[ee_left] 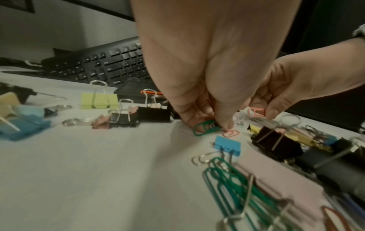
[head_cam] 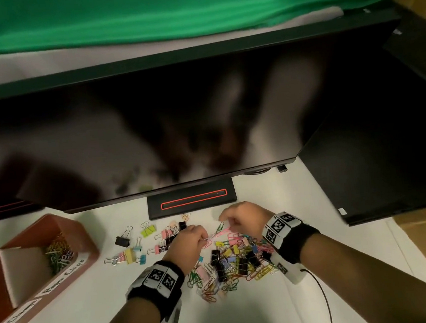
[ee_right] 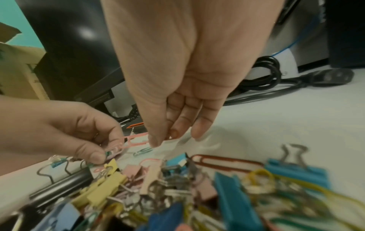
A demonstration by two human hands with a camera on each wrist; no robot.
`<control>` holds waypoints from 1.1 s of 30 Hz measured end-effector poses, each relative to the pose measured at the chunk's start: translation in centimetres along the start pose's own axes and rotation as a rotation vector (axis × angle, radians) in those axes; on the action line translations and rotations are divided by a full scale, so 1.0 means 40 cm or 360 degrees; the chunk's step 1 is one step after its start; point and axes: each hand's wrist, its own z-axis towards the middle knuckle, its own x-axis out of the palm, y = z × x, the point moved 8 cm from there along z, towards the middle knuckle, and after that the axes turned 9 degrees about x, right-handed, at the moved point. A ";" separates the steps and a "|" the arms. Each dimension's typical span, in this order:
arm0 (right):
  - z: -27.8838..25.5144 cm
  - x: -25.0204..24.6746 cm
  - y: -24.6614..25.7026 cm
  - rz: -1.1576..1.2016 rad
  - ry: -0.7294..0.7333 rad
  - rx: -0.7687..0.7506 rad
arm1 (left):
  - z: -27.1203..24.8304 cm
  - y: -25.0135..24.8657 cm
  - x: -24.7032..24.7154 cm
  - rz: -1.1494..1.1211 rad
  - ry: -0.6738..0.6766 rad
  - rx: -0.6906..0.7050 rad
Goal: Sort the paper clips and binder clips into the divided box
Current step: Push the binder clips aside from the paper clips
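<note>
both hands pinch pink paper clips (head_cam: 220, 232) above the mixed clip pile (head_cam: 232, 261).
left hand (head_cam: 186, 244) and right hand (head_cam: 240, 217) fingers curl onto them; brown divided box (head_cam: 84, 241) sits left on the white table (head_cam: 91, 316), a dark monitor (head_cam: 177, 125) looming behind.

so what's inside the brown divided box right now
The far compartment of the divided box holds a heap of mixed-colour paper clips. The near compartment's floor is hidden behind the cardboard divider and the box wall, so its contents cannot be told.

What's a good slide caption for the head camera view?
Both hands pull pink paper clips apart above the mixed clip pile.
</note>
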 end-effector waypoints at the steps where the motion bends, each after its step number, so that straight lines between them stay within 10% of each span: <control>1: 0.005 0.003 0.021 -0.0057 0.0012 -0.0048 | -0.002 0.003 -0.009 -0.0035 -0.0033 -0.0010; 33: 0.008 0.047 0.001 -0.0452 0.0087 0.0275 | -0.006 -0.005 0.023 0.0147 -0.0063 -0.0061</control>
